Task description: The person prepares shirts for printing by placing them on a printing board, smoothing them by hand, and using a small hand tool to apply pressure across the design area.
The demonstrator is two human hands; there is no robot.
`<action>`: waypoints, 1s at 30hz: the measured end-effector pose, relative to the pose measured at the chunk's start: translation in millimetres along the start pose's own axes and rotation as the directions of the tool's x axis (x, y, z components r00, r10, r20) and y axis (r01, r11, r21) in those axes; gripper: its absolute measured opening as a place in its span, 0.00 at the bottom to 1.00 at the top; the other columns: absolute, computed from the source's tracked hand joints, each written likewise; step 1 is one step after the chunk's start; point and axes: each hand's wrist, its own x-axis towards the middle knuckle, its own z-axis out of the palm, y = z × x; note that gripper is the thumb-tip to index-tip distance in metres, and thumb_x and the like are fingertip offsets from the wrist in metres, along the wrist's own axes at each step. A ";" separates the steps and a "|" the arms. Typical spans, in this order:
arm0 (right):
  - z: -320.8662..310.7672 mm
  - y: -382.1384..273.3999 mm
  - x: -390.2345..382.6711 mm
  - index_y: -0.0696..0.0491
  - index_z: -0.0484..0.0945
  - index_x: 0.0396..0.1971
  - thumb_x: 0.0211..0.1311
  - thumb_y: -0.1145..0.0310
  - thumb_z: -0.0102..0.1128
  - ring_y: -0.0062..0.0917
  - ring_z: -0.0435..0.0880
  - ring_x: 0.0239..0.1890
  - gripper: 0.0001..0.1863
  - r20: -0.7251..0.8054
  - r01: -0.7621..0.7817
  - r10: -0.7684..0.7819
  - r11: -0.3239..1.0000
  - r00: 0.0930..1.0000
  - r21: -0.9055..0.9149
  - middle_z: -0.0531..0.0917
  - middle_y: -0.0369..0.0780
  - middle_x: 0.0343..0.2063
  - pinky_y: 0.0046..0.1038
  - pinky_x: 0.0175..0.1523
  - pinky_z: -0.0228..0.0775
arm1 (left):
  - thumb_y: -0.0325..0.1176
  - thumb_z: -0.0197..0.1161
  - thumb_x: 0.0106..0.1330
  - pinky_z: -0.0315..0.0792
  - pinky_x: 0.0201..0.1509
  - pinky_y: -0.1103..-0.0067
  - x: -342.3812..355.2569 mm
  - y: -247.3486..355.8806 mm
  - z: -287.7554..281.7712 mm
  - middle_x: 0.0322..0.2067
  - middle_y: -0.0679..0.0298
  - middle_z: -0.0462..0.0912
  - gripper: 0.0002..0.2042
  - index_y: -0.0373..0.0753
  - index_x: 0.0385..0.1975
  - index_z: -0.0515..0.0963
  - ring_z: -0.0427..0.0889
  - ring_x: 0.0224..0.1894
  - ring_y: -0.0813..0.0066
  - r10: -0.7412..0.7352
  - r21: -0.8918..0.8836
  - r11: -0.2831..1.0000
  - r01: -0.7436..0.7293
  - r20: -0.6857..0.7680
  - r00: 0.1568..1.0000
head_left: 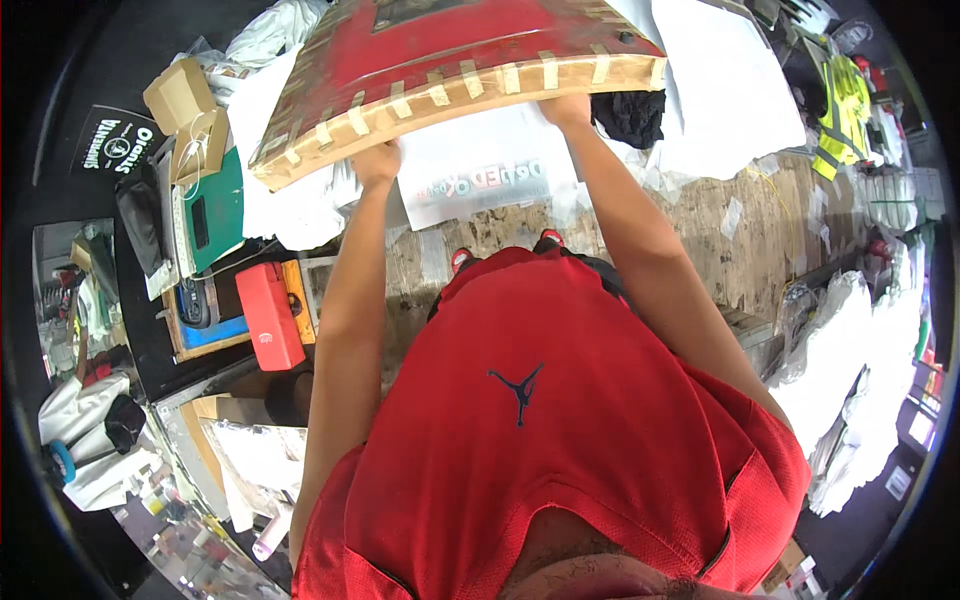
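Note:
A large screen-printing frame (455,82) is lifted in front of me, its red face tilted and its wooden edge lined with strips of tan tape. My left hand (376,163) grips the near edge at left of centre, with fingers hidden under the frame. Further right, my right hand (567,110) is closed on the same edge, its fingertips also out of sight. Below the frame lies a white printed sheet (490,165) with red and grey lettering. White cloth (290,205) spreads by the left hand, and black cloth (630,117) sits beside the right hand.
At left are an open cardboard box (192,130), a green panel (217,225) and a red box (270,318). Piled white fabric (840,375) and a yellow safety vest (845,112) are at right. Wooden flooring (690,260) shows scraps stuck on it.

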 end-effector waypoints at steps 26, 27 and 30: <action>-4.4 -35.4 -13.1 0.51 0.80 0.48 0.59 0.66 0.52 0.51 0.83 0.47 0.18 0.209 0.193 -0.192 0.981 0.959 0.016 0.82 0.59 0.43 0.43 0.55 0.76 | 0.41 0.83 0.43 0.75 0.40 0.68 -122.4 -14.6 -45.8 0.31 0.59 0.81 0.29 0.36 0.44 0.78 0.81 0.36 0.63 0.074 -0.489 0.870 -0.059 0.010 0.997; -16.4 -37.4 -21.3 0.51 0.80 0.48 0.59 0.64 0.53 0.51 0.83 0.46 0.18 0.260 0.217 -0.230 0.973 0.938 0.076 0.82 0.59 0.43 0.43 0.54 0.76 | 0.40 0.83 0.43 0.75 0.39 0.68 -124.0 -18.9 -43.1 0.30 0.59 0.81 0.29 0.36 0.44 0.78 0.81 0.34 0.63 0.058 -0.474 0.879 -0.045 0.012 0.998; -45.8 -26.6 -47.6 0.50 0.79 0.50 0.55 0.56 0.65 0.50 0.83 0.47 0.23 0.385 0.224 -0.269 0.962 0.883 0.156 0.82 0.57 0.44 0.42 0.55 0.75 | 0.37 0.81 0.45 0.76 0.35 0.71 -124.6 -19.6 -39.2 0.27 0.60 0.81 0.25 0.36 0.42 0.78 0.82 0.29 0.66 0.051 -0.470 0.881 -0.050 -0.011 0.999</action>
